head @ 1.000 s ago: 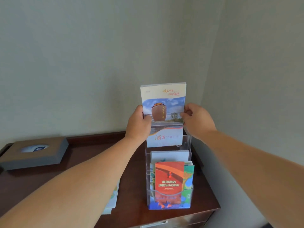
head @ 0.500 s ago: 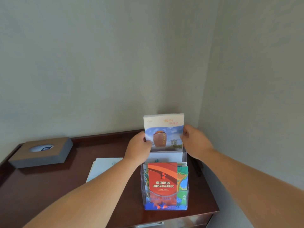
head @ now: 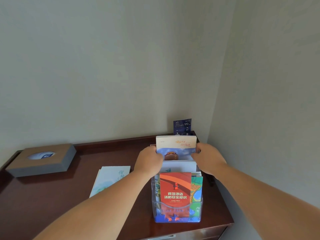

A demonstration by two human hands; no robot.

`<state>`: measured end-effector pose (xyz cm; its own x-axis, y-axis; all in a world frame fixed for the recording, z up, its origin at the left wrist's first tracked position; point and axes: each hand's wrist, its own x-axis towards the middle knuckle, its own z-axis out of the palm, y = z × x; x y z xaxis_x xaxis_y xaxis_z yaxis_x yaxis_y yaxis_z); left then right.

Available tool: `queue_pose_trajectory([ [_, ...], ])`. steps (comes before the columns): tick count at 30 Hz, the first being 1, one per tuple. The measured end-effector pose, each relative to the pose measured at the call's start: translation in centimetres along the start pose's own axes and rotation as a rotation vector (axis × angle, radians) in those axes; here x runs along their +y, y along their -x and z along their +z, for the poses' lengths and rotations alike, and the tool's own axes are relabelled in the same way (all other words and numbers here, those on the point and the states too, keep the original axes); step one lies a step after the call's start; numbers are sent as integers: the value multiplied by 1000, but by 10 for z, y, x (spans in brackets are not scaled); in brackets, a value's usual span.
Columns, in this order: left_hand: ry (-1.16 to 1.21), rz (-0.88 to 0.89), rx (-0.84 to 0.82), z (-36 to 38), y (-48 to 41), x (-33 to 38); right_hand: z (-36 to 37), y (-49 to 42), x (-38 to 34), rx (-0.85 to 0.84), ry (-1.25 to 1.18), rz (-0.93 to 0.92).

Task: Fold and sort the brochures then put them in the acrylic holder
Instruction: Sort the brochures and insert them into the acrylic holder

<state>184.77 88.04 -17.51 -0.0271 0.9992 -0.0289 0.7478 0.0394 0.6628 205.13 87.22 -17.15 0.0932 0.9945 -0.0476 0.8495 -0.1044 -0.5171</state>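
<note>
A clear acrylic holder (head: 176,209) stands on the dark wooden table (head: 52,196) near its right front corner. Its front pocket holds a red brochure (head: 175,189) with a green and blue one (head: 196,191) behind it. A white brochure (head: 180,166) fills the middle pocket. A stack of brochures with a jar picture (head: 176,146) sits low in the rear pocket. My left hand (head: 149,161) grips its left edge and my right hand (head: 207,159) grips its right edge.
A pale blue brochure (head: 110,179) lies flat on the table, left of the holder. A grey and brown tissue box (head: 41,159) sits at the back left. A dark blue card (head: 182,126) stands in the corner behind the holder. Walls close in behind and right.
Both hands have lowered the jar-picture brochures from above the holder down into its rear pocket. The view has tilted up, and the blue card in the corner now shows.
</note>
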Motion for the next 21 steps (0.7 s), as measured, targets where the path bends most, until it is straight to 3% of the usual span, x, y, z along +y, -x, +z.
queue_pose_trajectory([
  [21, -3, 23, 28, 7, -7, -2, 1, -2, -2, 5, 8, 1],
])
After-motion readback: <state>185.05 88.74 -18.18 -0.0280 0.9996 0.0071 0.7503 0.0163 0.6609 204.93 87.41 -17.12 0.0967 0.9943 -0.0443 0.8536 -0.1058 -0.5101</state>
